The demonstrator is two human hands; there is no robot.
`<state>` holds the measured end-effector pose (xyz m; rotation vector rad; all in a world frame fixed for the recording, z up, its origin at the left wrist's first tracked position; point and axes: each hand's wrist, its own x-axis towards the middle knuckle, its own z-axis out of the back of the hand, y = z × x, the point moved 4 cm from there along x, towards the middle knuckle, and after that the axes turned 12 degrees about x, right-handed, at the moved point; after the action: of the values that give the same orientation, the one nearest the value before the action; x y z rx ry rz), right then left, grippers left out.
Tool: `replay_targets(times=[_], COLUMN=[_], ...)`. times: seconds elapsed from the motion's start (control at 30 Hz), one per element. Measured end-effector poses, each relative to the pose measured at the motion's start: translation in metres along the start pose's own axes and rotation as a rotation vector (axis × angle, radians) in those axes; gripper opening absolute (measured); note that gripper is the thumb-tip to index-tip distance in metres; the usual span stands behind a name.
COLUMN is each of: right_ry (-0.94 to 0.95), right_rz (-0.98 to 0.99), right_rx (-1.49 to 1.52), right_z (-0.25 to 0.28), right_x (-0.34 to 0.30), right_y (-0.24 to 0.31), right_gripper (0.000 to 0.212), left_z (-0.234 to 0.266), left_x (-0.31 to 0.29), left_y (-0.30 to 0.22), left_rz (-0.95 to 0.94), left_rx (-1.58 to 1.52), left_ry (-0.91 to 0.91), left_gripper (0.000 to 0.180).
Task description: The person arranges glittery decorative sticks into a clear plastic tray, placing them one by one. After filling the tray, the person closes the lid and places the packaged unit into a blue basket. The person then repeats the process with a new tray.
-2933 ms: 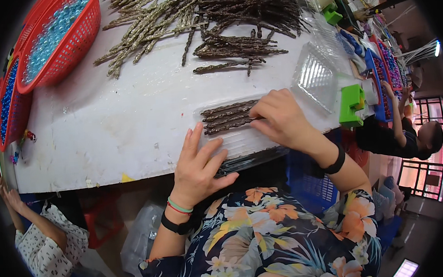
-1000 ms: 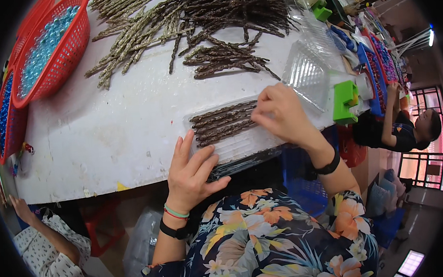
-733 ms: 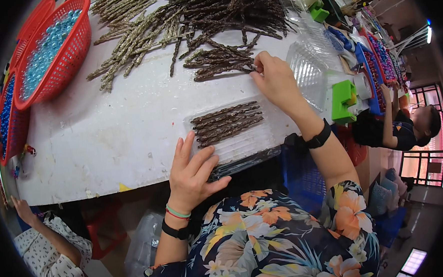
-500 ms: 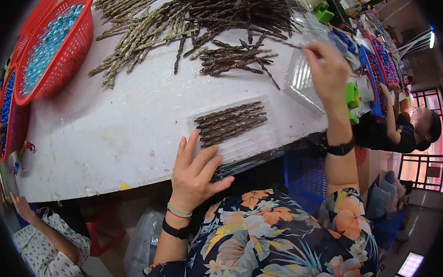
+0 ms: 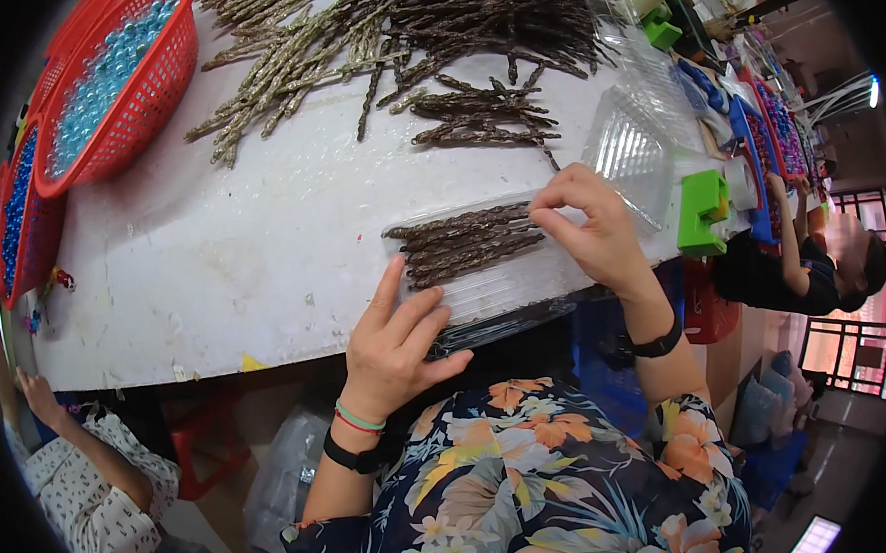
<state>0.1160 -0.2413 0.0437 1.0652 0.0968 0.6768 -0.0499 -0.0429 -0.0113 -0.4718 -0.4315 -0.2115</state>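
A shallow transparent plastic tray (image 5: 509,285) lies near the table's front edge. Several dark brown twisted sticks (image 5: 472,247) sit side by side in its far part. My left hand (image 5: 391,344) is open at the tray's near left corner, fingers stretched out, with the index fingertip by the left ends of the sticks. At the tray's far right, my right hand (image 5: 596,223) pinches the right end of one twisted stick (image 5: 470,218), which lies along the farthest row. Beyond the tray is a small loose bunch of dark sticks (image 5: 485,117).
Larger piles of dark sticks (image 5: 495,23) and golden sticks (image 5: 292,79) cover the far table. Red baskets of beads (image 5: 168,101) stand at the left. More transparent trays (image 5: 632,151) and a green tape dispenser (image 5: 700,213) are at the right. Other people sit on both sides.
My right hand has come left and nearer, from beyond the tray down to its right end, bringing a stick to the far row. My left hand stays at the tray's corner.
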Motion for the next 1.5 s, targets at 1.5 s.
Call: replay_targets(times=[1.5], right_ry=[0.233], right_rz=[0.185], right_rx=[-0.365], right_z=[-0.013], right_x=[-0.022], right_y=[0.000], right_gripper=[0.012], left_z=[-0.002], left_x=[0.000], left_y=[0.000], left_rz=[0.023], left_rx=[0.009], left_ry=[0.008], left_gripper=[0.041])
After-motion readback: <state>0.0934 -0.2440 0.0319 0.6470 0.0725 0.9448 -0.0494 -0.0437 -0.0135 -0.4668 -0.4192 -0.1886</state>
